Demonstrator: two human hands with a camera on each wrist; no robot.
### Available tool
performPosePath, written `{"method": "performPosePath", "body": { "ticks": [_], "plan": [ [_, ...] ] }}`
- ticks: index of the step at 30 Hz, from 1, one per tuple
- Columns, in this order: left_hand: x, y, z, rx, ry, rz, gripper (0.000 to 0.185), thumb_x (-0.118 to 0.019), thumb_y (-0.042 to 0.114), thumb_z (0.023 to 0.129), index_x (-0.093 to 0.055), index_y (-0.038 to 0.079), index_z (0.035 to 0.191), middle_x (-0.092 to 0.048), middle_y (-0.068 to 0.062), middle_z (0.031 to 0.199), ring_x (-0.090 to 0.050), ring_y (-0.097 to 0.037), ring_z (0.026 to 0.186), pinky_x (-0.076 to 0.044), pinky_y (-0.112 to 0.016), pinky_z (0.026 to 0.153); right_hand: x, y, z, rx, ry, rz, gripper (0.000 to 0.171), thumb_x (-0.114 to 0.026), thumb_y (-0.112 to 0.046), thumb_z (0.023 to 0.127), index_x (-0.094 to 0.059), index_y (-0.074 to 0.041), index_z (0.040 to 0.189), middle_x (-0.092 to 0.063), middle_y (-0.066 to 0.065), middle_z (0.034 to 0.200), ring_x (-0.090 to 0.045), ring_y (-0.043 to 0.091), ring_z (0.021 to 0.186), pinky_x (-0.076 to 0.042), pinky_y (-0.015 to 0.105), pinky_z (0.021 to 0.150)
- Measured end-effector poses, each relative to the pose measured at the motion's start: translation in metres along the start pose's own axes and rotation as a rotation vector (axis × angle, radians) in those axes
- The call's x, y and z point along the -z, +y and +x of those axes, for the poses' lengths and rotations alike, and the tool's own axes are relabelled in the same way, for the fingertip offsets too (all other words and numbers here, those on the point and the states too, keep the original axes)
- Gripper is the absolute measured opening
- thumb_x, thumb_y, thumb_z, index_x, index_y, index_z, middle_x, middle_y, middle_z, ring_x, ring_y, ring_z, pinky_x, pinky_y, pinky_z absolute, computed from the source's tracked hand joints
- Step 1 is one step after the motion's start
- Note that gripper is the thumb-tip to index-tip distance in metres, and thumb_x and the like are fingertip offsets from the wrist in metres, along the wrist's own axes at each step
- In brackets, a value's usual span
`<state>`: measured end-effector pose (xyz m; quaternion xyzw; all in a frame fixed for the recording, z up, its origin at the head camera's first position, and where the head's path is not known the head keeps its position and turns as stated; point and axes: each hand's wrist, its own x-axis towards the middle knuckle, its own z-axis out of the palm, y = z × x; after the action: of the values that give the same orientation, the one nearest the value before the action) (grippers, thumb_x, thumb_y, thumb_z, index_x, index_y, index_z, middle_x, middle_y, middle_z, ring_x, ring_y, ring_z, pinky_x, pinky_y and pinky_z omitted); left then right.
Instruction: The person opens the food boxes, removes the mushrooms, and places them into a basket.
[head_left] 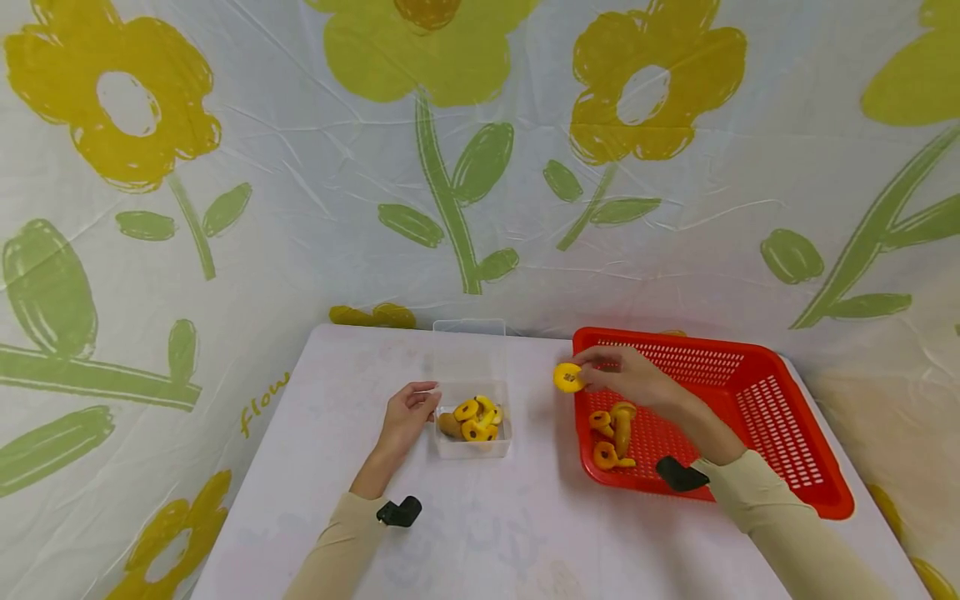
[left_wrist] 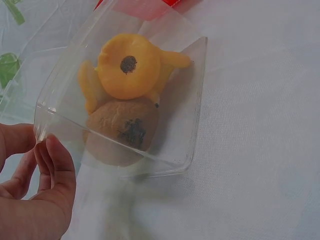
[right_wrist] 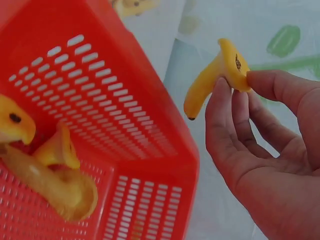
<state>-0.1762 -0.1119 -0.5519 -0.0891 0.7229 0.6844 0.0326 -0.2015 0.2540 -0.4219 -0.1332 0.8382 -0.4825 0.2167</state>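
Note:
My right hand [head_left: 637,379] pinches a yellow mushroom [head_left: 567,377] between thumb and fingers, above the left rim of the red basket. In the right wrist view this mushroom [right_wrist: 207,80] has a flared cap with a dark mark and a curved stem. My left hand [head_left: 405,417] pinches the left edge of a clear plastic box [head_left: 474,450]. Inside the box lie several yellow mushrooms [head_left: 480,429]; through its wall the left wrist view shows a yellow mushroom [left_wrist: 130,65] and a brown one [left_wrist: 120,127].
The red perforated basket [head_left: 765,350] stands on the right of the white-covered table [head_left: 510,525]. A few yellow and brownish mushrooms [head_left: 622,429] lie at its left side. The box's clear lid [head_left: 468,327] stands open at the back. A flower-printed cloth [head_left: 300,217] hangs behind.

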Motion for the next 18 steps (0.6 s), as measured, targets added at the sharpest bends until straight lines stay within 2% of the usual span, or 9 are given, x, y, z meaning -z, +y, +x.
{"method": "performPosePath", "body": {
  "ticks": [6, 18],
  "plan": [
    [0.0, -0.002, 0.001, -0.005, 0.015, -0.017, 0.033, -0.07, 0.015, 0.099, -0.065, -0.001, 0.127, -0.068, -0.027, 0.11, -0.057, -0.015, 0.074, -0.053, -0.018, 0.066, 0.016, 0.008, -0.009, -0.032, 0.046, 0.015, 0.041, -0.064, -0.025, 0.104, -0.059, -0.001, 0.136, -0.061, 0.021, 0.132, -0.065, 0.039, 0.114, -0.05, 0.055, 0.102],
    [0.0, -0.005, 0.003, -0.007, 0.014, -0.016, 0.032, -0.069, 0.013, 0.1, -0.065, -0.002, 0.127, -0.068, -0.029, 0.109, -0.056, -0.014, 0.073, -0.052, -0.017, 0.066, 0.036, 0.034, -0.014, -0.051, 0.093, -0.02, 0.042, -0.064, -0.026, 0.104, -0.057, 0.002, 0.134, -0.061, 0.021, 0.129, -0.063, 0.041, 0.116, -0.051, 0.053, 0.102]
  ]
}}
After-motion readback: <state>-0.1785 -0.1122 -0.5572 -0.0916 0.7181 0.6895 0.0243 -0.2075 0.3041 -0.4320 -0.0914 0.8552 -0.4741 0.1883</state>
